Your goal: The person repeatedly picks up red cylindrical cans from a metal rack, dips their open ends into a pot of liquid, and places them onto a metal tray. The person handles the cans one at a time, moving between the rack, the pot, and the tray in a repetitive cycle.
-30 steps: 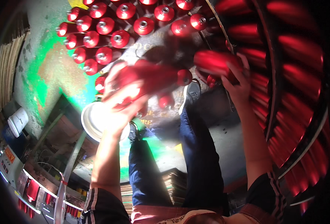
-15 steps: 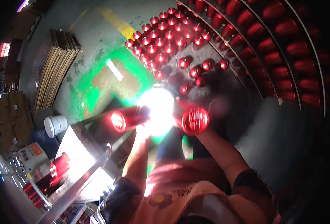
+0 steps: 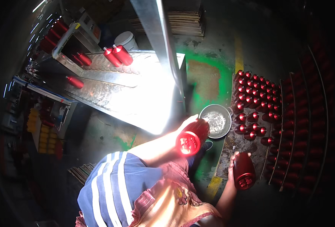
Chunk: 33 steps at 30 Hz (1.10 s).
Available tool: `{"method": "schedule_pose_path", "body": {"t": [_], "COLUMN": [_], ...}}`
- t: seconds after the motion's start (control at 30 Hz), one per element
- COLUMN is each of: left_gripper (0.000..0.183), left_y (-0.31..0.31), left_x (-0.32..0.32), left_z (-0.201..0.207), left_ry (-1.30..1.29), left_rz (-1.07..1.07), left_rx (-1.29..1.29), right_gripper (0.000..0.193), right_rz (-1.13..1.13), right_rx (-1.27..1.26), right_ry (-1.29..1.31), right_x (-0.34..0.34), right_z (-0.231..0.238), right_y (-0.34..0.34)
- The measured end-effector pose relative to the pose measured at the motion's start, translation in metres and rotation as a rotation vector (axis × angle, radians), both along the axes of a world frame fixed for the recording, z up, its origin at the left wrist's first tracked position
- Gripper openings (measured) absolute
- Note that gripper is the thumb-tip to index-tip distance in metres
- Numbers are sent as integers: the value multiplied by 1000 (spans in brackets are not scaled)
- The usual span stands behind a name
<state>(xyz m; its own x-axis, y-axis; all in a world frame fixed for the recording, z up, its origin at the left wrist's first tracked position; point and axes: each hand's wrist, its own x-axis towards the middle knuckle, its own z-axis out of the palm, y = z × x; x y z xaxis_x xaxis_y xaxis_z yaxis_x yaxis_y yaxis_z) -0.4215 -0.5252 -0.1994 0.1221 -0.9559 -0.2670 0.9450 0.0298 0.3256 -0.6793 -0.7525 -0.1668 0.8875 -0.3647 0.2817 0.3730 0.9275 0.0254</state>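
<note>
My left hand [image 3: 189, 122] is closed round a shiny red metal bottle [image 3: 197, 132], tilted with its round base toward me. Most of that hand is hidden behind the bottle. Lower and to the right, my right hand [image 3: 232, 164] grips a second red metal bottle [image 3: 244, 170] by its side, base toward me. A grey basin [image 3: 228, 130] with something glittering in it stands just past the left bottle. Several red bottles [image 3: 250, 89] stand upright in rows beyond my right hand.
A brightly lit metal bench [image 3: 144, 117] at the left carries a few red bottles [image 3: 118, 56] lying down. A metal post [image 3: 163, 41] rises at its edge. Stacked layers of red bottles [image 3: 300, 132] line the right. A white bucket [image 3: 126, 39] and flat boards [image 3: 186, 22] are behind.
The view has swung left, bringing the bench into the middle. My hands, side by side before, are now apart, the right one nearer the standing bottles. Each still holds a bottle.
</note>
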Motion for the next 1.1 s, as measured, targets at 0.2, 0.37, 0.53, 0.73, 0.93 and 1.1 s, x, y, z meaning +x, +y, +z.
{"method": "schedule_pose_path", "body": {"t": [0.2,0.37,0.53,0.73,0.93,1.1], "left_gripper": [35,36,37,37,37,39], "left_y": [161,260,307,284,248,265], "left_x": [55,132,262,473,598,624], "left_z": [57,150,233,273,260,257], "left_ry": [-308,-862,-1470,-2060,-2080,-2170], "left_rz": [151,519,903,1276,891,1136], "left_rx": [27,195,387,550,846,729], "right_gripper": [45,42,37,37,58,39], "right_rz": [-72,-566,-506,-453,-936,-1221], "right_rx": [-194,-11,-249,-313,-985,-1744], "right_ry": [182,809,737,707,859,746], "right_x": [-95,-71,40,240,439,623], "right_z": [-70,-69,-22,65,212,268], "right_y": [153,232,275,342,368,361]}}
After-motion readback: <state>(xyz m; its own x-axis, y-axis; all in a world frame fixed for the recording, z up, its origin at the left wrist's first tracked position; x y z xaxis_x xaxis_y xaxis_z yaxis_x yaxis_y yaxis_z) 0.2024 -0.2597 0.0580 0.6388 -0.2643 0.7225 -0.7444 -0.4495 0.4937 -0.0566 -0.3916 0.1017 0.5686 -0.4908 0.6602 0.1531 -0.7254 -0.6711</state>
